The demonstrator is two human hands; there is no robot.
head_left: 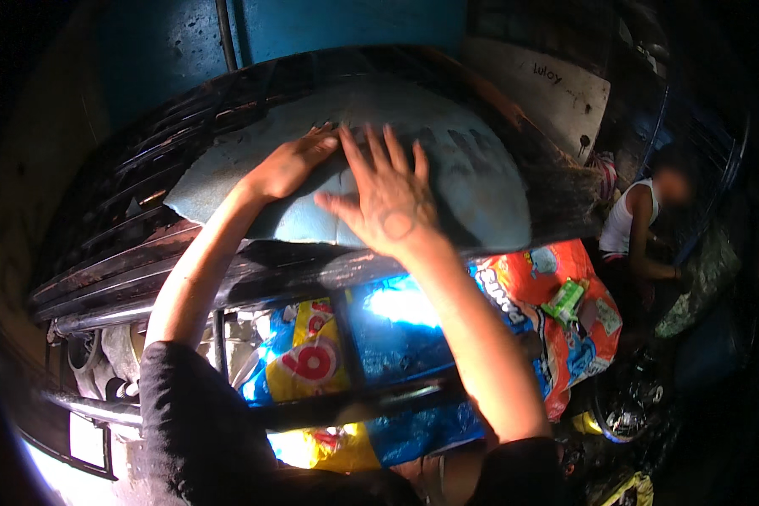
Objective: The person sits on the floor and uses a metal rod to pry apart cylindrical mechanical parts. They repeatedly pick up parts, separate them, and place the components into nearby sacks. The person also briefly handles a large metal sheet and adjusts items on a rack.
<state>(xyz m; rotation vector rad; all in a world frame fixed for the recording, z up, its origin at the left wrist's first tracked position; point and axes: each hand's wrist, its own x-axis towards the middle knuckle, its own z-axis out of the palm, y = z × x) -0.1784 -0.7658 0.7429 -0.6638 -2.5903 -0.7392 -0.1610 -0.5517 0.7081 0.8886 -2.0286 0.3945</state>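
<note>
A limp grey-blue sheet (472,185), like foam or thick cloth, lies over a dark slatted bench (135,215), rough-edged and stained with dark smudges. My right hand (388,198) lies palm down on its middle, with fingers spread and the thumb out to the left. Just beside it, my left hand (291,169) rests on the sheet with its fingers bunched and bent toward the thumb. They seem to pinch the sheet, though their tips are partly hidden.
Below the bench's near rail are a blue and yellow printed plastic pack (312,354) and an orange printed bag (557,295). A blue panel (346,25) stands behind. At the right sits a person in a white sleeveless top (620,219), near a dark greenish bag (704,278).
</note>
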